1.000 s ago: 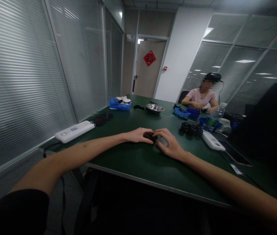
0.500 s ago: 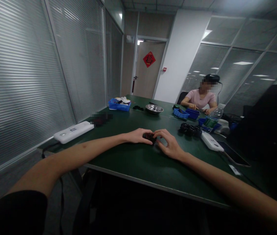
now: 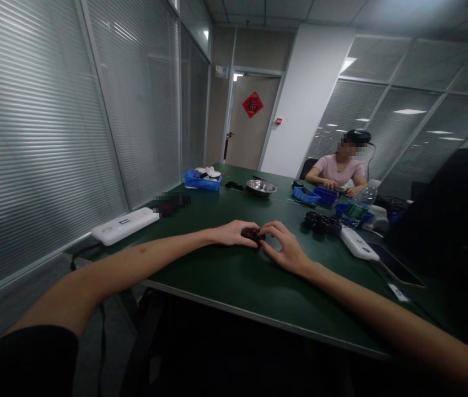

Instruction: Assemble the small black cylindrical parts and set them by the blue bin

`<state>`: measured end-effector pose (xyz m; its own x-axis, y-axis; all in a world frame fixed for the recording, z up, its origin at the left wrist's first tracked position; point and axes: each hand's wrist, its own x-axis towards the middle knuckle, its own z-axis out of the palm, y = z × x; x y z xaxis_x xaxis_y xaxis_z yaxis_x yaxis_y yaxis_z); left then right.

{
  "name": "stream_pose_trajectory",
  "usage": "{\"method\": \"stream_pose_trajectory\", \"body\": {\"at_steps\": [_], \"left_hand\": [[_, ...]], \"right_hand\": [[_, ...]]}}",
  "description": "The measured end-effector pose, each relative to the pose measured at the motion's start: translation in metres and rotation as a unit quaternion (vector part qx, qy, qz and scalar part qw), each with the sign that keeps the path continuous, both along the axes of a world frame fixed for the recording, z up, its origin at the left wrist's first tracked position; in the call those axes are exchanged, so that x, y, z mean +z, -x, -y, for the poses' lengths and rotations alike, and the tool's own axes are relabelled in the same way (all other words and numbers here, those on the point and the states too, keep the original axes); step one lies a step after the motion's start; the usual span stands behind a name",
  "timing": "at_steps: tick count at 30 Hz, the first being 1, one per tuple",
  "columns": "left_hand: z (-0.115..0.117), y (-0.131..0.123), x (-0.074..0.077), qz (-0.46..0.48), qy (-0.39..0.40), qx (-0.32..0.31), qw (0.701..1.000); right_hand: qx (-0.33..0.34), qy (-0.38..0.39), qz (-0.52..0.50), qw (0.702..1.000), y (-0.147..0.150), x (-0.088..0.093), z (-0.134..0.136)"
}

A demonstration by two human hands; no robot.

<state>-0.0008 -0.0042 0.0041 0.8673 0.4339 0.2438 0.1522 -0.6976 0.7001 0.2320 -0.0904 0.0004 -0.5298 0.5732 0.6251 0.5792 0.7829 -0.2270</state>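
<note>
My left hand [image 3: 231, 234] and my right hand [image 3: 284, 247] meet over the green table [image 3: 234, 278], both with fingers curled round a small black part [image 3: 253, 236] that rests on the tabletop between them. The part is mostly covered by my fingertips, so its shape is unclear. A heap of similar black parts [image 3: 321, 222] lies a short way to the right of my right hand.
A white power strip [image 3: 125, 225] lies at the left edge, another white device [image 3: 353, 242] and a dark phone [image 3: 397, 268] at the right. Blue bins [image 3: 201, 179], a metal bowl [image 3: 261, 187], more blue bins [image 3: 315, 194] and a water bottle [image 3: 359, 207] stand farther back. A person in a pink shirt [image 3: 340, 170] works at the far end.
Both hands stay on the small black part; my right fingers have closed in slightly on it. The view has shifted a little.
</note>
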Motion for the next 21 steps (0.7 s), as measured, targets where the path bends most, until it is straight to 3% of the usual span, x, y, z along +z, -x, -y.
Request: {"method": "stream_pose_trajectory", "body": {"at_steps": [21], "left_hand": [[-0.0013, -0.0007, -0.0021, 0.009, 0.011, -0.009, 1.0]], "right_hand": [[0.006, 0.003, 0.006, 1.0, 0.0009, 0.002, -0.0001]]}}
